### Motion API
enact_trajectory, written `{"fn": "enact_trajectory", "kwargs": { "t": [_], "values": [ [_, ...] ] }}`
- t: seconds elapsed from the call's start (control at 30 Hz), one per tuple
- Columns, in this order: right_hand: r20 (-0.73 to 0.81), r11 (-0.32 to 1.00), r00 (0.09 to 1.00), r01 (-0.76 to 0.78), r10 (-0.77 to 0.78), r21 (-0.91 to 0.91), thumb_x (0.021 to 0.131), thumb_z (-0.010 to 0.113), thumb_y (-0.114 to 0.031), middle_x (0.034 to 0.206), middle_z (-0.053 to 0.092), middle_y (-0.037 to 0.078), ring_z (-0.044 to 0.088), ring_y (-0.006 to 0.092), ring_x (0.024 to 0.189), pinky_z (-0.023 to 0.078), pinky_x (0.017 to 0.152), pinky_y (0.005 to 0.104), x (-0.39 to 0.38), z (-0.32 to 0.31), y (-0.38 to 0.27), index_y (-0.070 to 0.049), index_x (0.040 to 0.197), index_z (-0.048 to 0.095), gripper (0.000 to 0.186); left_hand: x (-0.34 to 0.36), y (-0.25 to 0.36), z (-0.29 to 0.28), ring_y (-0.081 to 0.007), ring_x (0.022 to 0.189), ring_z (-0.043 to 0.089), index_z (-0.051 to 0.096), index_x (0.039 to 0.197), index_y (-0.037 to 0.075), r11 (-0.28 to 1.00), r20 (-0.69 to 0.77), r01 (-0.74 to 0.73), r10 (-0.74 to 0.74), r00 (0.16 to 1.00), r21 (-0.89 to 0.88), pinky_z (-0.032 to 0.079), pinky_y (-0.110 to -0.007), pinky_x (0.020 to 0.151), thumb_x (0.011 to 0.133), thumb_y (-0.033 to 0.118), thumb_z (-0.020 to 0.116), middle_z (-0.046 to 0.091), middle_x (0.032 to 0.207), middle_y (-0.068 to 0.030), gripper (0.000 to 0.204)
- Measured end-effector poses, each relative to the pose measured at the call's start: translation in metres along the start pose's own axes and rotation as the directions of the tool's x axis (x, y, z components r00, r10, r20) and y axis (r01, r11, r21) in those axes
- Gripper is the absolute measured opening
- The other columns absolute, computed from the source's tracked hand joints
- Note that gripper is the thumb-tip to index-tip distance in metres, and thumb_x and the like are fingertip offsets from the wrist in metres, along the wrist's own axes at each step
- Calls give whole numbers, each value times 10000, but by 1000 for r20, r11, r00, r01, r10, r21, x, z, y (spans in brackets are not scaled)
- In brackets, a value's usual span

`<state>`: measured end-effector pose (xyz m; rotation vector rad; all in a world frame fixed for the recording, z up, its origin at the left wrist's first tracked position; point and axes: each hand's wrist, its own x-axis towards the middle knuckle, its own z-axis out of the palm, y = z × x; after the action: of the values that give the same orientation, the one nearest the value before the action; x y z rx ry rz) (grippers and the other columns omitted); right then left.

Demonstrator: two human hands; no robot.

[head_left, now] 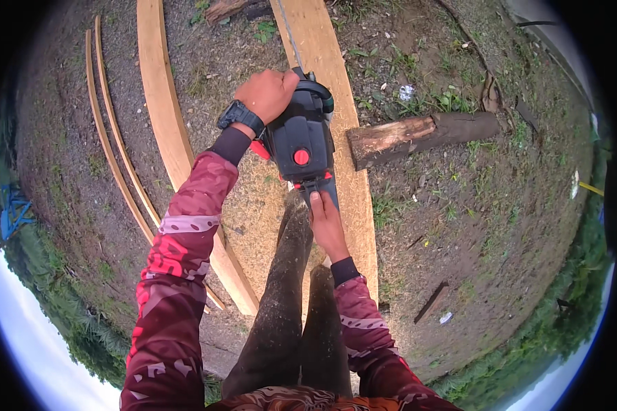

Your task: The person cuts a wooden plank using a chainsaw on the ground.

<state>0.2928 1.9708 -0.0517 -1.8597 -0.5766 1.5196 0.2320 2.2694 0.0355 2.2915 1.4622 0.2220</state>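
maroon patterned sleeves (pixel 168 288) lie nearest, reaching to a black chainsaw (pixel 296 130) over the left edge of a broad wooden plank (pixel 356 236). the left hand (pixel 269 94) has its fingers clamped on the saw's far end; the right hand's (pixel 328 226) grip the near end. a log (pixel 459 130) lies right.

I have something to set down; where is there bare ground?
Right of the wide plank, between the split log and the dark wood scrap: mostly bare dirt, some grass. Crowded around the chainsaw, left hand, right hand and legs.
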Motion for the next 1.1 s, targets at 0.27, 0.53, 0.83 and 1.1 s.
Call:
{"fn": "enact_trajectory", "kwargs": {
  "t": [0.27, 0.53, 0.83, 1.1],
  "values": [
    [-6, 1000, 1000, 6, -6, 26, 1099, 421, -472, 982, 674, 273, 656, 475, 963, 484, 860, 500, 11, 0, -11, 1, 1283, 570, 529, 17, 4, -11, -464, 869, 713, 782, 916, 46, 997, 70, 47, -52, 996, 67, 579, -524, 828, 1000, 438, 425, 741, 916, -235, 537],
    [-7, 999, 999, 50, -50, 10, 1102, 415, -465, 982, 667, 280, 648, 487, 976, 479, 872, 504, 23, 1, -47, 0, 1286, 561, 521, 41, -2, -24, -510, 810, 664, 726, 835, 2, 1000, 6, 21, -21, 1000, -2, 541, -545, 760, 994, 433, 479, 691, 836, -273, 523],
    [3, 999, 999, 44, -44, 30, 1105, 421, -455, 1015, 671, 280, 652, 475, 989, 484, 889, 484, 43, 5, -49, 14, 1282, 557, 519, 57, 0, -31, -515, 817, 665, 731, 845, -2, 999, 3, 36, -36, 999, -3, 542, -549, 768, 992, 450, 484, 691, 841, -279, 536],
    [-1, 998, 999, 50, -50, 47, 1104, 424, -455, 959, 675, 246, 667, 415, 921, 487, 857, 479, 68, 8, -75, 13, 1252, 571, 512, 90, -7, -48, -514, 847, 672, 739, 864, 8, 999, 30, 51, -51, 998, -8, 549, -544, 792, 989, 457, 473, 696, 863, -281, 536]
  ]
}}
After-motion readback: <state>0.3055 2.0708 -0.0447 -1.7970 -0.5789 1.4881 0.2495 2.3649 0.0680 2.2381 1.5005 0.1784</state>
